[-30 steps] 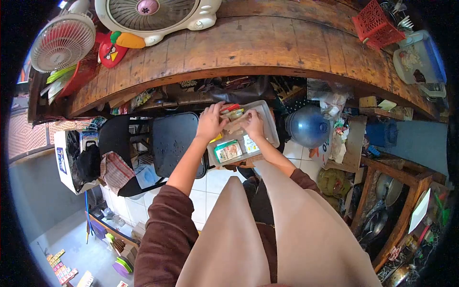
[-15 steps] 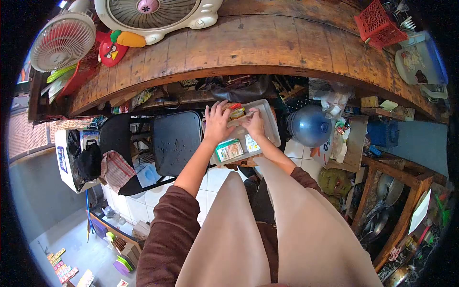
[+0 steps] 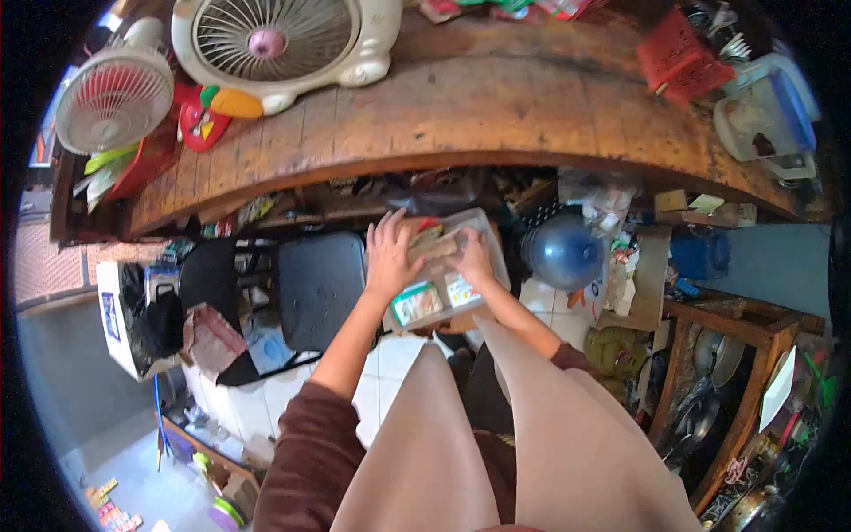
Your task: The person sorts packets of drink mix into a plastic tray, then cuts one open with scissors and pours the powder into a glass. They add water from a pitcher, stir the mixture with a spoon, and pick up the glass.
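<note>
A clear plastic tray (image 3: 490,241) sits below the wooden counter's edge, holding small packets, among them a green-and-white packet (image 3: 417,302) and a white one (image 3: 462,288). My left hand (image 3: 387,253) rests flat on the tray's left side, fingers spread over the items. My right hand (image 3: 472,258) reaches into the tray's middle, fingers curled on a tan piece (image 3: 433,246) that lies between both hands. Brown sleeves cover my forearms near the elbows.
A curved wooden counter (image 3: 461,115) carries two fans (image 3: 270,44), a red basket (image 3: 675,55) and a blue-lidded container (image 3: 771,111). Below stand a black folding chair (image 3: 315,284), a blue water jug (image 3: 565,253), a wooden rack (image 3: 740,355) and clutter on a tiled floor.
The view has tilted, so everything sits lower in frame. My left hand has opened flat over the tray's left side; my right hand stays on the tan piece.
</note>
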{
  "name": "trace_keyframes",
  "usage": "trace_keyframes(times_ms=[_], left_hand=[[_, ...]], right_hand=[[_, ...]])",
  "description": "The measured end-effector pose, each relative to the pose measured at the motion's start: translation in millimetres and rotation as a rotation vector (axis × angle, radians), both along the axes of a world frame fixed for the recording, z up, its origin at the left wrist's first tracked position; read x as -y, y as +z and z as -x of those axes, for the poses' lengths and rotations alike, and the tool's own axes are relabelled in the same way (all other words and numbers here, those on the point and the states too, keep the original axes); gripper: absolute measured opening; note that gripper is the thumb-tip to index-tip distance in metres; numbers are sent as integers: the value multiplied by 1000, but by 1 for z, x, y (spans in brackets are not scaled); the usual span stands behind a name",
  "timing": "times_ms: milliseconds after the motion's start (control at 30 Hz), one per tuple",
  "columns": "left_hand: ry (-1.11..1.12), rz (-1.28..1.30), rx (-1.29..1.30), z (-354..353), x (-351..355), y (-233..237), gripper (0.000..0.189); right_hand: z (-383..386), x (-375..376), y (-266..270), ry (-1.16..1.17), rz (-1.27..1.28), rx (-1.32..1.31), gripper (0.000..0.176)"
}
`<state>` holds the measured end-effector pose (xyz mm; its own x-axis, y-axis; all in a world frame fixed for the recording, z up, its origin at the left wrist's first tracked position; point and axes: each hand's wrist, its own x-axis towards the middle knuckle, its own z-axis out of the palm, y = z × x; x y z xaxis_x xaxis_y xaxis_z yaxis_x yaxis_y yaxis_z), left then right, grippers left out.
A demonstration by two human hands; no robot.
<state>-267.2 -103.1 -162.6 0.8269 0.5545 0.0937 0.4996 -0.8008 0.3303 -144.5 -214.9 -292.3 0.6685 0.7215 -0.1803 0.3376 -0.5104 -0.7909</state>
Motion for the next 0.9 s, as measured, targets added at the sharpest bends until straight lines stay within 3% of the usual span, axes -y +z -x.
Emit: trace_keyframes(times_ms=[33, 100, 133, 200, 267, 300, 367, 400, 433, 500, 567, 600, 700, 767, 900], left_hand=[[-12, 48, 40, -2, 0, 15, 56], [-95, 300, 2, -5, -3, 57, 54], [-165, 545, -16, -10, -5, 89, 53], [-442, 929, -239, -22, -25, 134, 51], [-620, 1281, -209, -50, -44, 159, 52], [-681, 1175, -160, -74, -53, 169, 52], [-528, 1108, 112, -130, -56, 188, 41], [-477, 1023, 248, -162, -66, 184, 35], [-462, 533, 370, -196, -85, 172, 33], [-189, -38, 360, -244, -98, 181, 33], [-144, -406, 418, -281, -130, 164, 36], [-133, -525, 417, -290, -141, 159, 38], [-19, -485, 183, -301, -153, 147, 36], [-2, -495, 145, -298, -149, 154, 34], [45, -557, 172, -285, -141, 149, 26]], right_hand=[[-17, 3, 15, -18, -13, 31, 69], [-57, 17, 84, 489, 161, -214, 64], [-79, 22, 124, 603, 172, -291, 63], [-120, 29, 197, 752, 194, -427, 61], [-156, 27, 253, 693, 84, -403, 55], [-173, 21, 263, 601, -69, -393, 49], [-207, -9, 277, 426, -316, -247, 34], [-221, -30, 281, 273, -341, -5, 29], [-227, -49, 290, 133, -377, 277, 20], [-252, -90, 282, 63, -478, 705, 19], [-276, -137, 264, 84, -549, 735, 25], [-284, -151, 259, 130, -508, 789, 41], [-289, -172, 253, 132, -507, 733, 50], [-283, -168, 260, 146, -223, 809, 45], [-286, -156, 262, 206, -303, 1063, 34]])
